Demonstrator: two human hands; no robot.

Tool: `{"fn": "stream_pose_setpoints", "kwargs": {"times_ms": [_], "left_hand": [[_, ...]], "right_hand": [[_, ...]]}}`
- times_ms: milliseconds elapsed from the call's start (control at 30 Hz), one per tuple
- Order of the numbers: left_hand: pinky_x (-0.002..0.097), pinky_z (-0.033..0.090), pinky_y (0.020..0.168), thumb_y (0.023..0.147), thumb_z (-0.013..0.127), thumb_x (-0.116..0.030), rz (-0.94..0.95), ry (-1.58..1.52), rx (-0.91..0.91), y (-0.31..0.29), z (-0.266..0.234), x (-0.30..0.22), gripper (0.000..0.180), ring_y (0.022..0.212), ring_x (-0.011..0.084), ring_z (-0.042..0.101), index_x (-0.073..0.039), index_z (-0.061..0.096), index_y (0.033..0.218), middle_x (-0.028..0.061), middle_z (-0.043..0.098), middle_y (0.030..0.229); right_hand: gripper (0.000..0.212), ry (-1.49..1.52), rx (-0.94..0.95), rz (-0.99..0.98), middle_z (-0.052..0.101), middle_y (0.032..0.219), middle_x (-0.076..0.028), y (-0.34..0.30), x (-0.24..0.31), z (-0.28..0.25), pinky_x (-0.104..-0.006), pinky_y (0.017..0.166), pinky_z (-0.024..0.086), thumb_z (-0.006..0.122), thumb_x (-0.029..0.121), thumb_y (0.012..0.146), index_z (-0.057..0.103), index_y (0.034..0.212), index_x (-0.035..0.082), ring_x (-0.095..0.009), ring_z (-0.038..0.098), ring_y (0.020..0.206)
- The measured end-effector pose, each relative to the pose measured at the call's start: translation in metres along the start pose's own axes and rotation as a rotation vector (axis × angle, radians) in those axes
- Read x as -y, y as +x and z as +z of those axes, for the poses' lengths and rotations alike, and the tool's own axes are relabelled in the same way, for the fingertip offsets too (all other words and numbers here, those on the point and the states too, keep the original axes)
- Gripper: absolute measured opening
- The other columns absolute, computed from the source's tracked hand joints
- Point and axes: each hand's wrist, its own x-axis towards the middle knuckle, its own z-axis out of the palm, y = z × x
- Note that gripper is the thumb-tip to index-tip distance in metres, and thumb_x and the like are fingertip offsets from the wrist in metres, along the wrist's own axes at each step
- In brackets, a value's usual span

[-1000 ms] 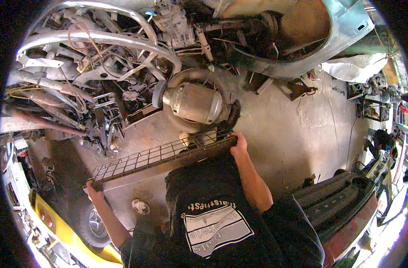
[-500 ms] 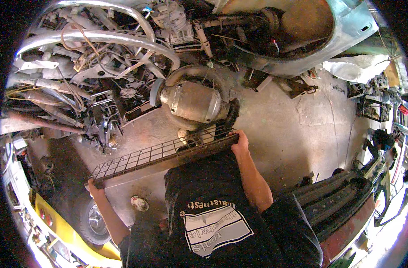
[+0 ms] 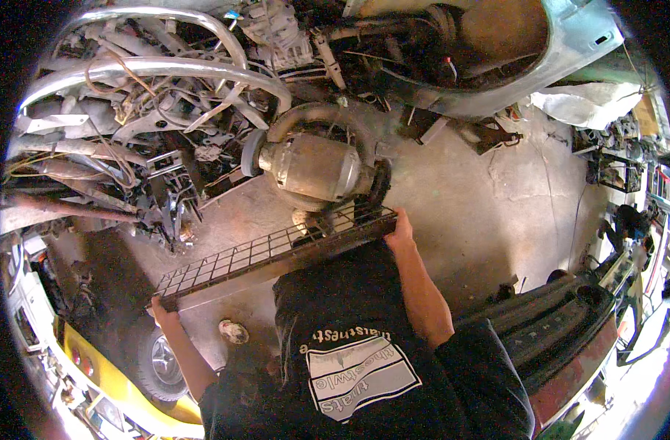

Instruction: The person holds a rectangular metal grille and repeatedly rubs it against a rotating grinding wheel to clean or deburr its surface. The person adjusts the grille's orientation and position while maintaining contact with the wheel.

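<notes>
A long, narrow black grille (image 3: pixel 269 249) with an open wire grid and a solid dark frame edge spans the space in front of my body. My left hand (image 3: pixel 163 314) is closed around its lower left end. At the higher right end, my right hand (image 3: pixel 401 232) grips the frame, thumb on top. The grille tilts up toward the right, and its right part is close to a bench grinder (image 3: pixel 317 167) standing beyond it. I cannot tell whether the two touch.
Bent chrome tubes (image 3: pixel 159 67) and tangled metal parts are heaped at the far left. A pale blue car body panel (image 3: pixel 496 103) lies at the far right. A dark bumper-like part (image 3: pixel 548 334) is near my right elbow, and a yellow car (image 3: pixel 93 367) with its wheel (image 3: pixel 162 363) is at my left.
The grille and both hands have shifted slightly to the right in the picture. Both hands keep their hold on its ends.
</notes>
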Motion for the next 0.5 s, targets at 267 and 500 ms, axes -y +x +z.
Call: {"fn": "stream_pose_setpoints", "kwargs": {"times_ms": [267,500], "left_hand": [[0.0337,0.047,0.057,0.073,0.057,-0.02,0.045,0.015,0.163,0.025,-0.014,0.008,0.017,0.067,0.0194,0.054,-0.007,0.054,0.083,0.0052,0.053,0.077],[0.0364,0.047,0.056,0.07,0.057,-0.022,0.261,0.217,0.26,0.012,-0.011,-0.002,0.018,0.067,0.0199,0.054,-0.006,0.054,0.077,0.0052,0.054,0.077]], "right_hand": [[0.053,0.11,-0.228,-0.061,0.046,0.109,-0.012,-0.019,0.004,0.032,-0.0481,0.081,0.037,0.044,0.041,0.076,0.039,0.113,0.003,-0.03,0.048,0.092],[0.051,0.165,-0.297,-0.095,0.044,0.112,-0.011,-0.021,-0.01,0.042,-0.0468,0.084,0.035,0.038,0.038,0.08,0.038,0.116,0.002,-0.028,0.048,0.094]]}}
